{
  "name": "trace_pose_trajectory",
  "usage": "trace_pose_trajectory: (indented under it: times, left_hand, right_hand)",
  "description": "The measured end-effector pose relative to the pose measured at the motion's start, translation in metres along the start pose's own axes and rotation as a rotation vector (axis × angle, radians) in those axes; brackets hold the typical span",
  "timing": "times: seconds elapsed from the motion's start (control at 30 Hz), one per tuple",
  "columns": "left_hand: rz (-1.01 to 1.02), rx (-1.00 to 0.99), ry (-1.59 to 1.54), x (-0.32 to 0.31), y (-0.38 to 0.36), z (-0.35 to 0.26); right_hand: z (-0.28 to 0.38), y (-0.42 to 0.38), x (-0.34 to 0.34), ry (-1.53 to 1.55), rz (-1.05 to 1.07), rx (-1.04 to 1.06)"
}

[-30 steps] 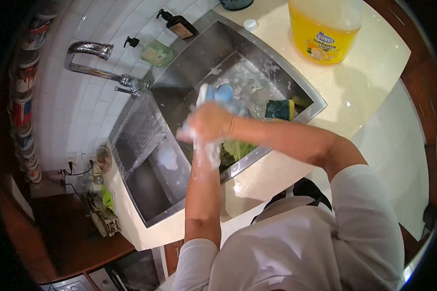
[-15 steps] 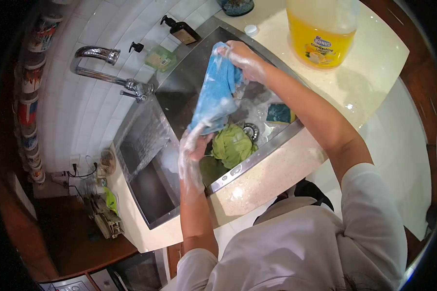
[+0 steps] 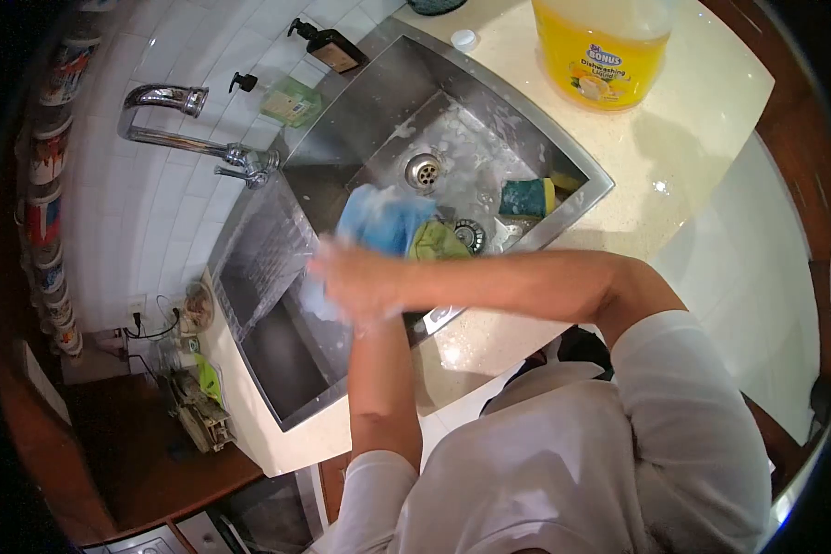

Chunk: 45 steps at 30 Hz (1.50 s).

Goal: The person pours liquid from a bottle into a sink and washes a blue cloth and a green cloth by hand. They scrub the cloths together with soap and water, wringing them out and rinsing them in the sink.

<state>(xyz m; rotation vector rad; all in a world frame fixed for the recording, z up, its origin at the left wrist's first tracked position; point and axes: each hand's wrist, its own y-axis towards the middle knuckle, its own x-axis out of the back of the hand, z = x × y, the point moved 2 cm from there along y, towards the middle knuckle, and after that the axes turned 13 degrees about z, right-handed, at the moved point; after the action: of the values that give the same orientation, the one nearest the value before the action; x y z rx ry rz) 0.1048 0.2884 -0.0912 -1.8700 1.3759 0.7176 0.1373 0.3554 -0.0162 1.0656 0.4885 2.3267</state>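
Note:
A soapy blue cloth hangs over the near left part of the sink basin, partly covering a green cloth. My right hand reaches across to the left and lies over my left hand, at the lower edge of the blue cloth. Motion blurs its fingers. Of my left hand, little shows beneath the right one; its fingers are hidden. Beside the green cloth is a round drain strainer. A green and yellow sponge rests at the basin's right side.
A chrome faucet juts from the tiled wall. Two pump bottles, one green and one dark, stand behind the sink. A large jug of yellow dishwashing liquid and a white cap are on the counter.
My right hand has come down and left from the top of the blue cloth to my left hand. The blue cloth, stretched out before, is now lower and bunched. The view has shifted slightly.

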Motion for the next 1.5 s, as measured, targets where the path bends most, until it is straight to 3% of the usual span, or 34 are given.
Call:
trace_pose_trajectory:
  times: [0.03, 0.1, 0.17, 0.23, 0.27, 0.33, 0.47, 0.53, 0.57, 0.6, 0.67, 0.73, 0.77, 0.83, 0.87, 0.93, 0.97, 1.03, 1.1, 1.13, 1.2, 1.27, 1.33, 1.37, 1.4, 1.43, 1.47, 1.5]
  left_hand:
    - [0.106, 0.005, -0.050, -0.010, -0.010, 0.009]
    - [0.144, 0.066, -0.072, -0.034, -0.002, 0.021]
    - [0.084, 0.102, -0.057, -0.044, 0.010, 0.023]
    - [0.073, 0.132, -0.052, -0.051, 0.016, 0.026]
    - [0.089, 0.143, -0.046, -0.054, 0.016, 0.028]
    - [0.114, 0.153, -0.047, -0.059, 0.012, 0.028]
    - [0.137, 0.178, -0.024, -0.061, 0.005, 0.031]
    - [0.148, 0.181, -0.014, -0.061, 0.003, 0.033]
    - [0.160, 0.176, -0.006, -0.062, 0.002, 0.031]
    - [0.168, 0.167, 0.005, -0.061, 0.001, 0.030]
    - [0.207, 0.164, 0.045, -0.063, -0.007, 0.022]
    - [0.307, 0.178, 0.106, -0.061, -0.013, 0.015]
    - [0.438, 0.197, 0.132, -0.058, -0.015, 0.009]
    - [0.963, 0.368, 0.117, -0.066, -0.022, -0.008]
    - [0.976, 0.358, 0.122, -0.075, -0.020, -0.008]
    - [0.123, 0.250, 1.214, -0.082, -0.016, -0.013]
    - [0.335, 0.238, 1.312, -0.101, -0.023, -0.021]
    - [0.391, 0.244, 1.385, -0.107, -0.020, -0.029]
    - [0.510, 0.257, 1.512, -0.128, -0.024, -0.043]
    - [0.557, 0.217, 1.497, -0.137, -0.026, -0.052]
    - [0.283, 0.266, 1.656, -0.150, -0.035, -0.078]
    - [0.215, 0.217, 1.567, -0.137, -0.045, -0.099]
    - [0.150, 0.238, 1.477, -0.089, -0.042, -0.100]
    - [0.135, 0.181, 0.984, -0.075, -0.044, -0.093]
    - [0.118, 0.124, 0.493, -0.064, -0.046, -0.088]
    - [-0.110, 0.080, 0.314, -0.090, -0.053, -0.073]
    - [-0.099, 0.082, 0.314, -0.093, -0.051, -0.051]
    - [-0.050, -0.101, 0.282, -0.091, -0.047, -0.031]
  right_hand:
    - [-0.003, 0.001, 0.001, 0.000, -0.001, -0.002]
    - [-0.010, 0.004, 0.011, 0.010, 0.349, 0.063]
    - [-0.079, 0.024, 0.066, -0.372, 0.099, 0.022]
    - [-0.119, 0.021, 0.077, -0.403, -0.017, -0.439]
    - [-0.096, 0.014, 0.080, -0.408, -0.011, -0.441]
    - [-0.036, -0.007, 0.069, -0.495, 0.155, 0.042]
    - [-0.046, -0.013, 0.072, -0.438, 0.209, 0.009]
    - [-0.099, -0.017, 0.095, -0.282, -0.013, -0.449]
    - [-0.102, -0.005, 0.077, -0.538, 0.072, -0.382]
    - [-0.101, -0.009, 0.055, -0.542, 0.078, -0.381]
    - [-0.032, -0.021, 0.039, -0.294, 0.148, 0.108]
    - [-0.036, -0.025, 0.050, -0.234, 0.084, 0.211]
    - [-0.067, -0.019, 0.061, -0.340, 0.199, -0.042]
    - [-0.118, -0.018, 0.106, -0.452, 0.350, -0.492]
    - [-0.134, -0.027, 0.134, -0.450, 0.393, -0.691]
    - [-0.172, -0.046, 0.144, -0.547, 0.628, -0.757]
    - [-0.169, -0.033, 0.149, -0.554, 0.635, -0.750]
    - [-0.155, -0.001, 0.148, -0.011, 0.676, -0.557]
    - [-0.121, 0.002, 0.144, 0.829, 0.538, 0.034]
    - [-0.106, 0.007, 0.132, 0.985, 0.585, -0.117]
    - [-0.087, -0.012, 0.135, 1.093, 0.592, -0.478]
    - [-0.103, -0.029, 0.142, 1.124, 0.707, -0.444]
    - [-0.129, -0.048, 0.152, 0.550, 0.842, -0.344]
    - [-0.134, -0.048, 0.146, 0.551, 0.843, -0.343]
    - [-0.142, -0.047, 0.142, 0.462, 0.695, -0.444]
    - [-0.146, -0.045, 0.143, 0.367, 0.540, -0.544]
    - [-0.115, -0.034, 0.134, 0.114, 0.502, -0.484]
    - [-0.067, -0.019, 0.111, -0.137, 0.462, -0.422]
